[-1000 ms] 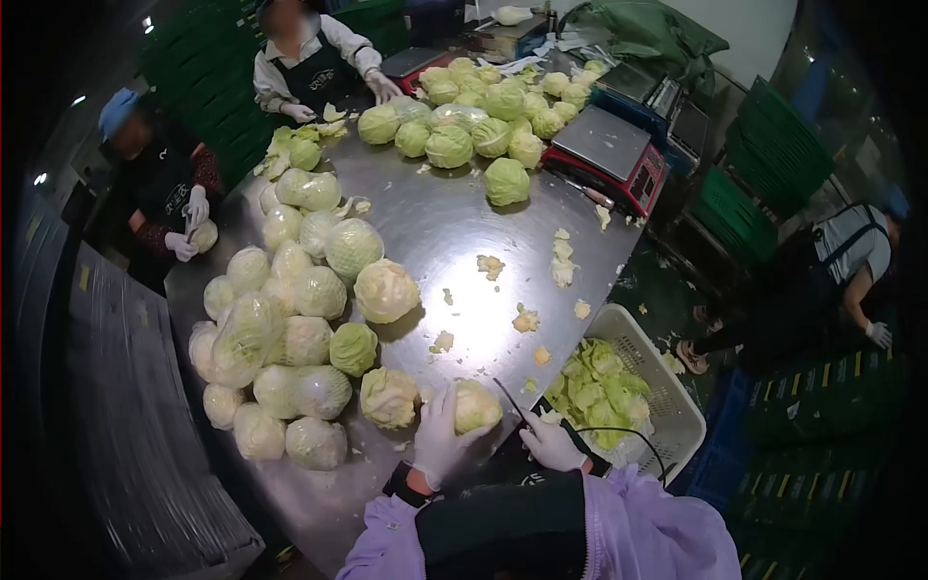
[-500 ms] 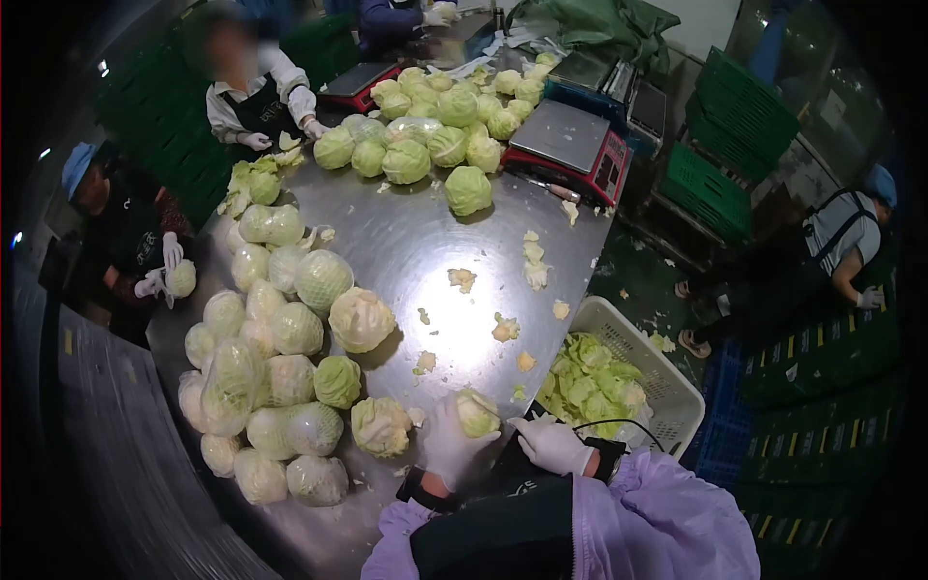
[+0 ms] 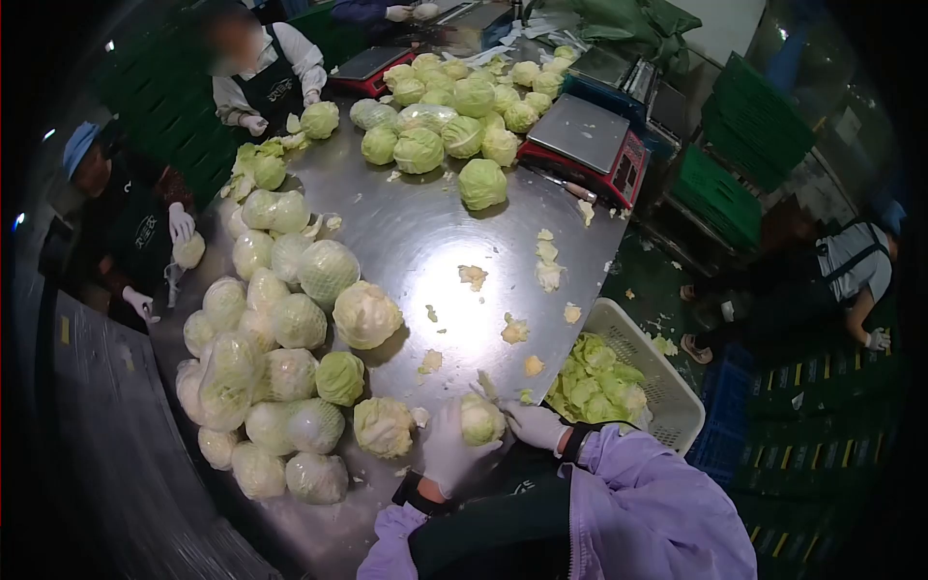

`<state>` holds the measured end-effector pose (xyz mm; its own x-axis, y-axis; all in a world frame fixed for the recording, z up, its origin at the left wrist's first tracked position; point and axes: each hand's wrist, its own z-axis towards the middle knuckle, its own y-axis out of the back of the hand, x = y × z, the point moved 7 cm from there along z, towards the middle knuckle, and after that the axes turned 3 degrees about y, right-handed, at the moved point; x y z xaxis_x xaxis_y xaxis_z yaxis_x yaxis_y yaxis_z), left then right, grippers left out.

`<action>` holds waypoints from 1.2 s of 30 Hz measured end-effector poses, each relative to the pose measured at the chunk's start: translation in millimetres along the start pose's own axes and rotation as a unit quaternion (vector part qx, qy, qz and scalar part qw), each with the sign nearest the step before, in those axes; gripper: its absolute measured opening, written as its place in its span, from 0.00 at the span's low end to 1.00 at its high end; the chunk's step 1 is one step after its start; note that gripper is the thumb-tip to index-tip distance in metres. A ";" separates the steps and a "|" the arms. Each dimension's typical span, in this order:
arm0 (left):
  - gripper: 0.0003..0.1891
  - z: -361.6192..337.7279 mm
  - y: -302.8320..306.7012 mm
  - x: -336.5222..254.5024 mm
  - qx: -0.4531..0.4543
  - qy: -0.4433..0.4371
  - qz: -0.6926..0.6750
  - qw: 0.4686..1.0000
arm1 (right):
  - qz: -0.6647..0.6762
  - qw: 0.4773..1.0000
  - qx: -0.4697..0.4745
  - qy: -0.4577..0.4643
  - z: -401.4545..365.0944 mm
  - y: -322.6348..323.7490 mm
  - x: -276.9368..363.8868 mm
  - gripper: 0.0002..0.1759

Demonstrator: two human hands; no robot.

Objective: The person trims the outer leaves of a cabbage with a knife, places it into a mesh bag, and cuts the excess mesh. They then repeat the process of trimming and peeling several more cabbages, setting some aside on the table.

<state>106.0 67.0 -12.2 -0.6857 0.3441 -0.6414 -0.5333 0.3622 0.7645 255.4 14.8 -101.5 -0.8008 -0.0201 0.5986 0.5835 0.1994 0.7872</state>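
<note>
My left hand [image 3: 450, 452], in a white glove, is closed around the side of a small trimmed cabbage [image 3: 481, 420] at the table's near edge. Just right of it, my gloved right hand [image 3: 536, 426] has its fingers curled. A thin greyish blade, seemingly a knife [image 3: 487, 386], sticks out from its fingertips past the cabbage's upper side; the handle is hidden. A pale peeled cabbage [image 3: 383, 427] sits left of my left hand, with a greener cabbage [image 3: 340, 378] behind it.
Wrapped cabbages [image 3: 290, 375] crowd the steel table's left side. More cabbages [image 3: 420, 150] lie at the back beside a red scale [image 3: 580, 135]. A white basket [image 3: 677, 387] of leaves stands right. Leaf scraps [image 3: 515, 329] dot the table. Co-workers stand left, behind and right.
My right hand has moved up and left to the cabbage, and the blade now shows beside it. A co-worker at the far left has drawn a cabbage onto the table's corner.
</note>
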 end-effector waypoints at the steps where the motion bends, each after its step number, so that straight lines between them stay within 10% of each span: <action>1: 0.49 -4.2 3.6 9.0 -0.003 0.006 0.004 1.000 | 0.160 0.982 0.032 -0.093 -1.5 5.2 -1.6 0.12; 3: 0.50 -16.5 2.9 20.2 0.009 -0.027 -0.065 0.997 | 0.311 0.930 0.077 -0.179 -9.0 0.0 -3.9 0.14; 10: 0.52 -61.1 -5.9 50.1 -0.031 0.055 -0.216 0.974 | 0.199 0.976 -0.052 0.066 -6.4 37.6 71.6 0.22; 20: 0.49 -54.2 4.4 32.0 0.031 -0.062 -0.110 0.991 | 0.181 0.971 0.120 -0.099 23.5 9.9 5.4 0.19; 23: 0.49 -62.0 0.0 38.5 0.020 -0.064 -0.146 0.987 | 0.179 0.983 0.013 0.034 20.1 17.8 31.1 0.21; 36: 0.49 -54.8 5.0 41.0 0.067 -0.079 -0.195 0.975 | 0.139 0.986 0.077 0.055 12.8 23.4 61.6 0.22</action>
<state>48.1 35.5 -31.2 -0.3534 0.2823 -0.8918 -0.6622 0.5978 0.4517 218.0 30.7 -48.1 -0.5880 -0.0474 0.8075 0.7448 0.3577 0.5633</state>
